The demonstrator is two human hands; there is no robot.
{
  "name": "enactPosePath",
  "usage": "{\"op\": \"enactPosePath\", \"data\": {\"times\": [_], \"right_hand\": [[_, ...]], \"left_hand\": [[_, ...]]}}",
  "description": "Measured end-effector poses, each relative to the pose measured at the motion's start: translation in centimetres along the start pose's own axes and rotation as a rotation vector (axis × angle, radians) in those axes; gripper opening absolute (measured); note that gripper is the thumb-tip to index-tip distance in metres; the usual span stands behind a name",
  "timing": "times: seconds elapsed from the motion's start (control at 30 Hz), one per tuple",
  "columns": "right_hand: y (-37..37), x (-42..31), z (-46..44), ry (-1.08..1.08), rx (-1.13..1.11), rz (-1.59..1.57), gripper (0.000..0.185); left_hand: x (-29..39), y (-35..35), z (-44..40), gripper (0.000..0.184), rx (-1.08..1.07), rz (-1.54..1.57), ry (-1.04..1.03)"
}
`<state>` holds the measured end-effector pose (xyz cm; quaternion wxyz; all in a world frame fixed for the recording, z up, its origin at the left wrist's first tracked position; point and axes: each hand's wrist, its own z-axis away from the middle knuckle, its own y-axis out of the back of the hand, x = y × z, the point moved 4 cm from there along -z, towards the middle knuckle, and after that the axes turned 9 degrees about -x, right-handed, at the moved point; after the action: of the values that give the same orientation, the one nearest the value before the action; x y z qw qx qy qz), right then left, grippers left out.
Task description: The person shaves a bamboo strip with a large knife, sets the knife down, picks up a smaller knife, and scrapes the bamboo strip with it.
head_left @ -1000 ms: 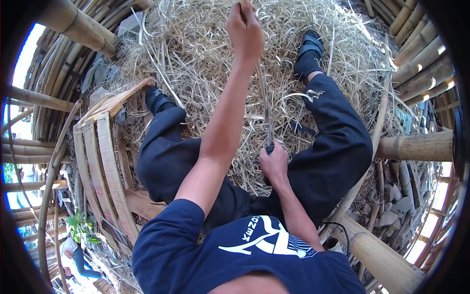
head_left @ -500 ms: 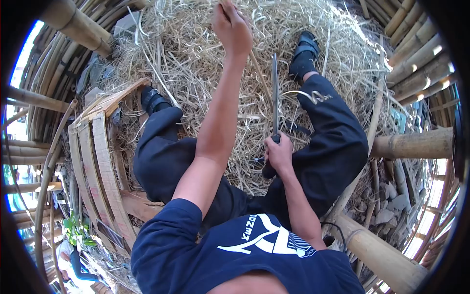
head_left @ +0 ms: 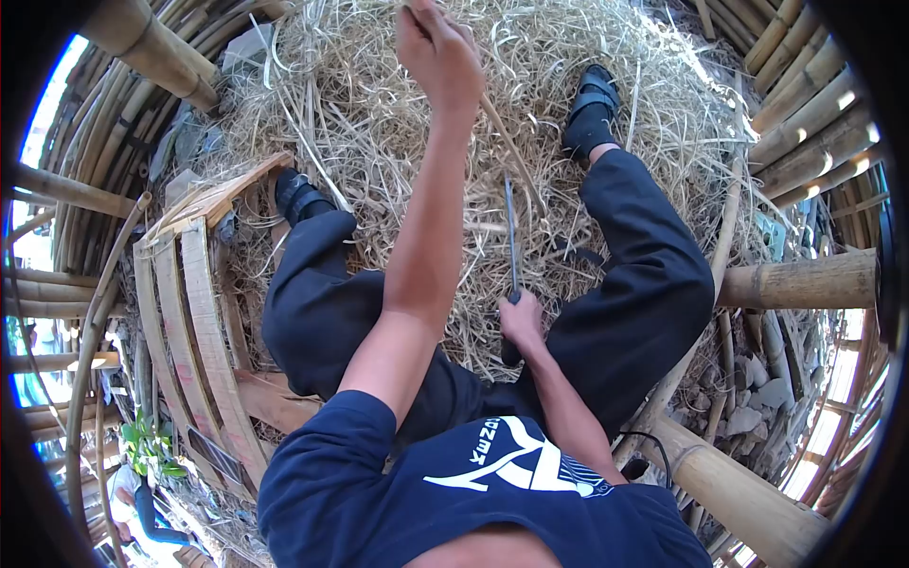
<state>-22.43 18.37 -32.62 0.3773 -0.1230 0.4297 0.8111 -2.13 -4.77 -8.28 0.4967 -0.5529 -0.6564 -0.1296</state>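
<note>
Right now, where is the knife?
In the head view, the knife is slightly right of centre, in the right hand, its blade pointing forward, left of the thin strip.

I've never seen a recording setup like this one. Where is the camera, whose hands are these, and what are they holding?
There is no machine here: a person works with two bare hands. A single camera worn on the head looks forward and down, so the navy T-shirt with a white print is at the bottom and the legs in black trousers spread upward.

The left hand reaches far forward, closed, and appears to hold a thin tan strip. The right hand, closer to the body, grips a long narrow blade with a dark handle.

Pale curly shavings cover the ground. A slatted wooden frame stands on the left, and thick tan bamboo poles surround the spot.
</note>
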Motion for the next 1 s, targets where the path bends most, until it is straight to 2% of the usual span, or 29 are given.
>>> {"op": "enactPosePath", "data": {"times": [0.07,0.17,0.23,0.3,0.4,0.43,0.5,0.57,0.63,0.7,0.77,0.8,0.9,1.0], "right_hand": [[0.7,-1.5,-0.3,0.11,-0.161,-0.155,0.032],[1.9,-3.0,0.6,0.079,-0.226,-0.241,0.027],[2.1,-3.3,1.8,0.093,-0.265,-0.299,0.02],[1.8,-2.6,3.2,0.003,-0.415,-0.558,0.014],[1.4,-0.9,3.7,0.038,-0.467,-0.57,0.013],[1.4,-0.7,3.8,0.051,-0.47,-0.575,0.013],[2.5,-1.2,4.6,0.06,-0.449,-0.522,0.016],[3.4,-1.8,4.8,0.069,-0.469,-0.597,0.017],[4.1,-1.8,4.4,0.097,-0.414,-0.571,0.016],[5.2,-2.3,4.6,0.132,-0.424,-0.615,0.017],[6.4,-3.0,4.8,0.189,-0.434,-0.673,0.018],[7.1,-3.3,5.0,0.181,-0.422,-0.668,0.018],[9.2,-4.5,5.3,0.257,-0.439,-0.725,0.017],[11.5,-6.1,5.5,0.343,-0.424,-0.737,0.018]], "left_hand": [[-0.5,0.0,1.0,0.028,0.009,0.013,0.041],[-0.9,0.6,0.8,0.029,0.008,0.071,-0.017],[-0.5,0.6,0.9,0.028,-0.071,0.016,0.022],[0.2,0.3,1.3,0.028,-0.083,0.034,0.07],[1.4,-1.1,2.9,0.028,-0.178,0.056,0.294],[1.9,-1.2,3.0,0.028,-0.183,0.052,0.281],[1.5,-1.8,3.7,0.027,-0.247,0.239,0.488],[1.3,-1.5,3.7,0.025,-0.281,0.268,0.503],[1.1,-1.4,4.3,0.024,-0.343,0.369,0.683],[0.8,-0.7,4.5,0.021,-0.366,0.349,0.702],[0.3,0.1,5.0,0.018,-0.392,0.375,0.859],[1.3,0.4,5.5,0.016,-0.368,0.27,0.906],[2.3,1.9,6.3,0.016,-0.398,0.309,1.006],[4.8,3.4,8.0,0.015,-0.386,0.144,1.027]]}}
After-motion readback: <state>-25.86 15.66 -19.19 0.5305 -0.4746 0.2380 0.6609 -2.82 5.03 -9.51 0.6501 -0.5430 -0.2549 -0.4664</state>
